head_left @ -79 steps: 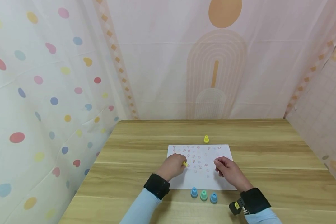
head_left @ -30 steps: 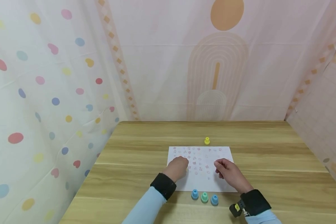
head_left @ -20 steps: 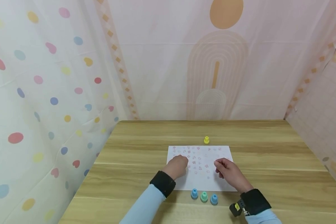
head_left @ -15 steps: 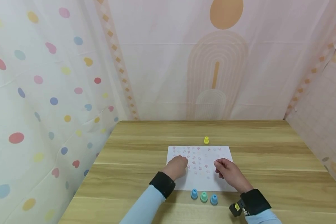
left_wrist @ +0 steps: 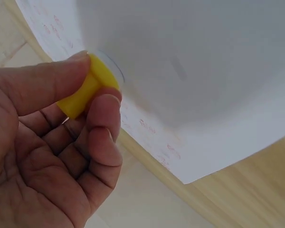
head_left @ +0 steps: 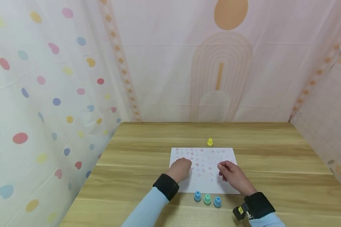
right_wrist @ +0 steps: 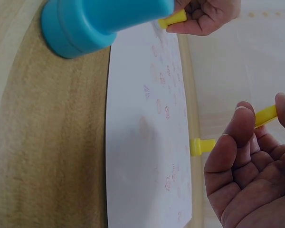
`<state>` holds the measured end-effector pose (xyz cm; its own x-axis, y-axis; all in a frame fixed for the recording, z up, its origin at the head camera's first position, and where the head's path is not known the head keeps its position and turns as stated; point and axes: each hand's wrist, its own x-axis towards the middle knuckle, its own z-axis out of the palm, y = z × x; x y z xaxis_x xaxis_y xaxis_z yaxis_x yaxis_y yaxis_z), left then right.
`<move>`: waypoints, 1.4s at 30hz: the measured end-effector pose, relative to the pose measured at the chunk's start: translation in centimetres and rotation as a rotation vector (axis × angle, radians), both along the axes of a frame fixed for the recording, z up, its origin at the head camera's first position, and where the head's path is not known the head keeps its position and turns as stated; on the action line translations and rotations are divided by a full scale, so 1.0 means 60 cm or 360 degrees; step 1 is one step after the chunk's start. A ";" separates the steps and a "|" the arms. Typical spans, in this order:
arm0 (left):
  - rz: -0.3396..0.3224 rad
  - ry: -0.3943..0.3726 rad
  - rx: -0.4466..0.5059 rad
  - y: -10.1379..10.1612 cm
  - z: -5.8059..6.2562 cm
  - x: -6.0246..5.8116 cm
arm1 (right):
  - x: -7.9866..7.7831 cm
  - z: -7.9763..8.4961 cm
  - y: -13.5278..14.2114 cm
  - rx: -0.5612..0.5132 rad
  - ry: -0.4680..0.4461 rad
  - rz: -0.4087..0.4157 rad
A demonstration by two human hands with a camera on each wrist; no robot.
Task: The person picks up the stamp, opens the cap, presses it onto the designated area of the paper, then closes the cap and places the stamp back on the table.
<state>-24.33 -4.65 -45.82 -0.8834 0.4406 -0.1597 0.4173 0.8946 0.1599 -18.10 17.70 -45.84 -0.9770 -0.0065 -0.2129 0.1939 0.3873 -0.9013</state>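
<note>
My left hand (head_left: pixel 180 169) pinches a yellow toy stamp (left_wrist: pixel 88 88) between thumb and fingers. In the left wrist view the stamp's round end is right at the sheet of paper (head_left: pixel 199 187); in the head view the hand covers the stamp. Small red and purple prints mark the far part of the sheet. Over the paper's right side, my right hand (head_left: pixel 234 176) is held with thumb and forefinger together. The right wrist view shows a small yellow piece (right_wrist: pixel 266 115) pinched there, its shape partly hidden by the fingers.
In front of the paper's near edge stand a blue stamp (head_left: pixel 197 196), a green stamp (head_left: pixel 207 199) and another blue stamp (head_left: pixel 217 202). A yellow stamp (head_left: pixel 210 142) stands beyond the far edge. Patterned cloth (head_left: pixel 159 78) hangs behind the wooden table (head_left: pixel 125 164).
Since the oldest frame, my left hand has shifted slightly right and turned, so the yellow stamp no longer shows beside its fingers in the head view. My right hand stays in place.
</note>
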 end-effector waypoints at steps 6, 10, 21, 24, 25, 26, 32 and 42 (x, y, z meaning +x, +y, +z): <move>0.0030 -0.0058 0.0003 0.000 0.003 -0.003 | 0.003 0.004 0.002 0.0007 0.0042 0.0008; 0.0025 -0.0055 -0.0016 0.000 0.006 -0.003 | 0.004 0.007 0.004 0.0019 0.0042 0.0006; -0.0022 -0.0028 0.0042 -0.013 0.005 -0.013 | 0.005 0.002 0.009 0.0004 0.0032 0.0018; -0.0012 0.0012 0.0141 -0.026 0.011 -0.017 | 0.005 0.000 0.009 0.0009 0.0037 0.0019; -0.0009 0.0036 0.0175 -0.030 0.014 -0.018 | 0.005 -0.001 0.009 0.0011 0.0039 0.0017; -0.0006 0.0055 0.0219 -0.032 0.018 -0.018 | 0.005 -0.001 0.009 0.0013 0.0043 0.0017; -0.0002 0.0077 0.0435 -0.029 0.034 -0.011 | 0.005 -0.002 0.009 0.0013 0.0051 0.0007; 0.0041 0.0015 0.0814 -0.013 0.038 0.005 | 0.005 -0.003 0.006 -0.0003 0.0030 0.0003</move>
